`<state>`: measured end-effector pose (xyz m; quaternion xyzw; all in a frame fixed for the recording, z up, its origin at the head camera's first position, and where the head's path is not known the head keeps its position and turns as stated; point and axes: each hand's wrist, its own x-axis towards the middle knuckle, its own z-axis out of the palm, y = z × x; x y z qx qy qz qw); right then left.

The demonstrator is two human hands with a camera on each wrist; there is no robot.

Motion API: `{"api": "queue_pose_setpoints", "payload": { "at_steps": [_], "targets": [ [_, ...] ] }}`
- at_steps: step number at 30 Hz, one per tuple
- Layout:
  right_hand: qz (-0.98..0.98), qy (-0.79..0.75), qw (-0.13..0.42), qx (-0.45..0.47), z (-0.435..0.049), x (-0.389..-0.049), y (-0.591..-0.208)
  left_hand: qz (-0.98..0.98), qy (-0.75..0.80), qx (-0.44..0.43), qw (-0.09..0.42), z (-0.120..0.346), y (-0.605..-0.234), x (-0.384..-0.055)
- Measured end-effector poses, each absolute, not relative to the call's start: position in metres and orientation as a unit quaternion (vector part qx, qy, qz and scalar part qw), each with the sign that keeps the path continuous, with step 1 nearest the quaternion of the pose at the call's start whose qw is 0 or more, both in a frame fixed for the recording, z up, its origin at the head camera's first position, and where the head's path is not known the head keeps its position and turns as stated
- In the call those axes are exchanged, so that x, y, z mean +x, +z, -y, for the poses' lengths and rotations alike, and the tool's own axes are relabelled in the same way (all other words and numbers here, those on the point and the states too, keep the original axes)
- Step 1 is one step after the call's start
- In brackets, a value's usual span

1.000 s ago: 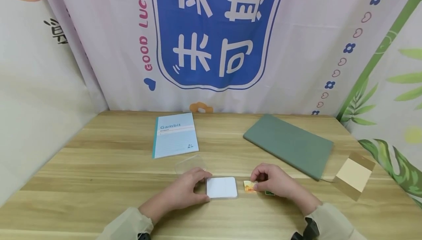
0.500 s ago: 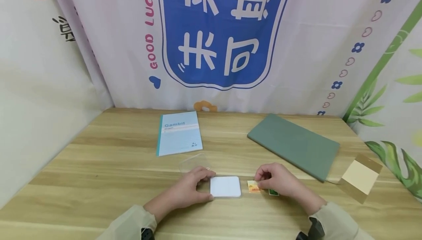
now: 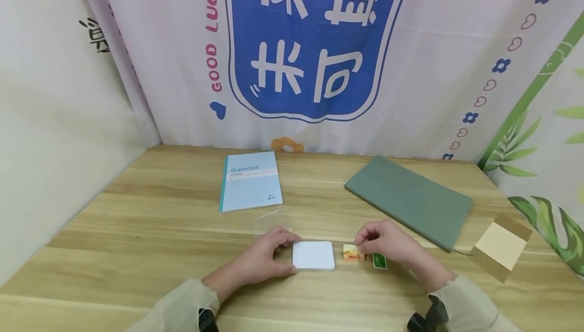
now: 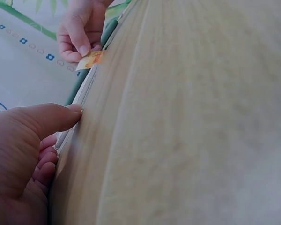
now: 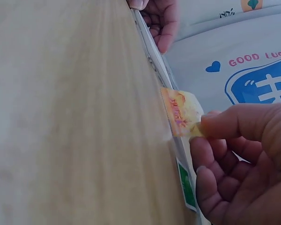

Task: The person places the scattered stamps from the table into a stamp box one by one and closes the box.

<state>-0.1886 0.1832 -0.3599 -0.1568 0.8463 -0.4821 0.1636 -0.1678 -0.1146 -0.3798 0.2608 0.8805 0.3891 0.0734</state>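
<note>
Between my right thumb and index finger I pinch a small yellow-and-orange stamp (image 3: 353, 253); its perforated edge shows in the right wrist view. My right hand (image 3: 388, 241) tilts the stamp up from the wooden table. Just under this hand lies a green stamp (image 3: 379, 261) with a white border. To the left is a flat white stack with rounded corners (image 3: 313, 255), in a thin clear case. My left hand (image 3: 257, 258) holds its left side, thumb at the near corner and fingers at the far one. The palm side of the left hand is mostly hidden in the head view.
A clear plastic lid (image 3: 272, 220) lies behind the left hand. Farther back are a light blue notebook (image 3: 252, 181) and a dark green flat book or folder (image 3: 408, 203). A cream card in a transparent brown sleeve (image 3: 499, 245) lies at the right edge.
The right hand has lifted and tilted the orange stamp, and more of the green stamp now shows. The left hand stays at the white stack. The head view has shifted slightly.
</note>
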Motion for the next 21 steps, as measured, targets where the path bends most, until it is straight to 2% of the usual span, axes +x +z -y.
{"api": "queue_pose_setpoints", "payload": {
  "at_steps": [10, 21],
  "targets": [
    [-0.818, -0.516, 0.198, -0.162, -0.178, -0.188, -0.356, -0.881, 0.39, 0.258, 0.076, 0.115, -0.379, -0.168],
    [-0.813, -0.518, 0.209, -0.168, -0.157, -0.19, -0.353, -0.881, 0.389, 0.254, 0.086, 0.115, -0.377, -0.168]
  ]
}}
